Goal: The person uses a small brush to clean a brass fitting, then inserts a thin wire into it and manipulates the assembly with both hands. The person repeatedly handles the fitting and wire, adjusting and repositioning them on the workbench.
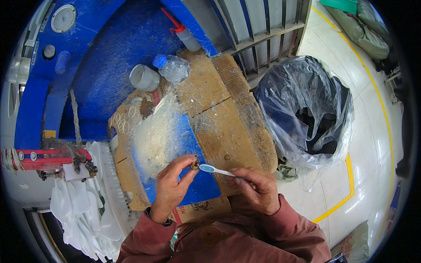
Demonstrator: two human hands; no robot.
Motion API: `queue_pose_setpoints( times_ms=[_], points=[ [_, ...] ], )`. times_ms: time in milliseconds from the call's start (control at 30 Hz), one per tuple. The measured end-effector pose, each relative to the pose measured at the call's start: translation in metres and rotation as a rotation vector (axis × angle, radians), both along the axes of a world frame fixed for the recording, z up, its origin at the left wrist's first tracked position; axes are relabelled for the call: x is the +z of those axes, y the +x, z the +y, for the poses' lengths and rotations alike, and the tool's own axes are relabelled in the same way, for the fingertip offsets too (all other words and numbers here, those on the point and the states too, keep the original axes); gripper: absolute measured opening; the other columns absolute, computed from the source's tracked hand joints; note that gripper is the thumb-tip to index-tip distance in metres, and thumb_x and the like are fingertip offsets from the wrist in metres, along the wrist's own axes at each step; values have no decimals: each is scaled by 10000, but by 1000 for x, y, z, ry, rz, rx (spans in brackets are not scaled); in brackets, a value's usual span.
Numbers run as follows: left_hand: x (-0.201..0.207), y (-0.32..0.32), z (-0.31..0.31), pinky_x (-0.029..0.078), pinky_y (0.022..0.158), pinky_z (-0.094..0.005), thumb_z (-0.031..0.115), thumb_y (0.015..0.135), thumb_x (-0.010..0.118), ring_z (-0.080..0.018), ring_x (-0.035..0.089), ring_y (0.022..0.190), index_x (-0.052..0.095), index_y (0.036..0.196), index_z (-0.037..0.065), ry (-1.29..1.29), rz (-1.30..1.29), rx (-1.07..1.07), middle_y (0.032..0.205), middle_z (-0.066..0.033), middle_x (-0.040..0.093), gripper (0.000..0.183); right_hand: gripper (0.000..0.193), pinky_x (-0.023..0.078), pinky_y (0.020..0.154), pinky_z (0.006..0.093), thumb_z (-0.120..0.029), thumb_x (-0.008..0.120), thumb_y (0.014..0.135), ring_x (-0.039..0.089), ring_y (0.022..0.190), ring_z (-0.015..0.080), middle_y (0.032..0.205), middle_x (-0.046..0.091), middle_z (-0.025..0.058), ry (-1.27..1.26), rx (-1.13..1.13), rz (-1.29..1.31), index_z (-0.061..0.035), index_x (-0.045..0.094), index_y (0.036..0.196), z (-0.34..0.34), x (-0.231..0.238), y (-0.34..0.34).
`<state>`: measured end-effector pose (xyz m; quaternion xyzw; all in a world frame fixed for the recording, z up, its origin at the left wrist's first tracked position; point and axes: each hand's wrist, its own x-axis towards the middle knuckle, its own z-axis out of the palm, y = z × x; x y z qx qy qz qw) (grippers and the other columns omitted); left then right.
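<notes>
Between the thumb and fingertips of my left hand [174, 180] is a small brass-coloured ring-like part [195, 165]. My right hand [259, 188] grips the handle of a toothbrush [220, 171], white with a light blue head. The brush head points left and comes right up beside the brass part; whether they touch I cannot tell. Both hands are over a blue board [201, 186] lying on brown cardboard [219, 118]. Pale powder [153, 136] covers the board's left side. Another small round piece [226, 157] lies on the cardboard beyond my right hand.
A clear bottle with a blue cap [175, 70], an open cup [144, 78] and a red-nozzled squeeze bottle [188, 38] are at the back. Pale rings [120, 120] lie at left. A bag-lined bin [302, 105] stands right; white plastic parts [85, 206] hang lower left.
</notes>
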<state>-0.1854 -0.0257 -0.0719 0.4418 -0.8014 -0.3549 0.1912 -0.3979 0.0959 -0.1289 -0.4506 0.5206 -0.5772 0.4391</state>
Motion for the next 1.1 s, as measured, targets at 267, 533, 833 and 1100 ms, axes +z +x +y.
queue_pose_setpoints(
  times_ms=[267,533,833,1100],
  points=[
    [-3,7,3,571,849,-352,31,870,728,-271,721,1007,659,1157,28,24,-38,4,1105,-140,726,295,204,535,673,316,10,665,906,708,775,252,856,706,122,-48,5,139,-11,692,1107,-10,7,11],
    [2,15,2,576,822,-350,33,856,743,-273,724,987,661,1145,27,51,-32,-50,1088,-139,725,300,281,527,704,374,27,647,896,669,801,329,884,658,151,-107,69,125,-28,647,1172,-13,0,8],
    [9,21,1,579,803,-346,43,849,757,-276,721,956,657,1127,32,-33,-49,-90,1068,-138,717,296,372,550,680,377,52,642,858,674,773,321,857,656,132,-225,72,243,-35,637,1219,-16,-2,14],
    [10,35,-2,583,800,-323,27,839,766,-251,723,964,664,1115,28,-74,-87,-162,1076,-135,715,294,487,555,606,372,20,643,809,675,727,280,883,638,107,-258,252,535,-42,593,1289,-12,15,7]
  ],
)
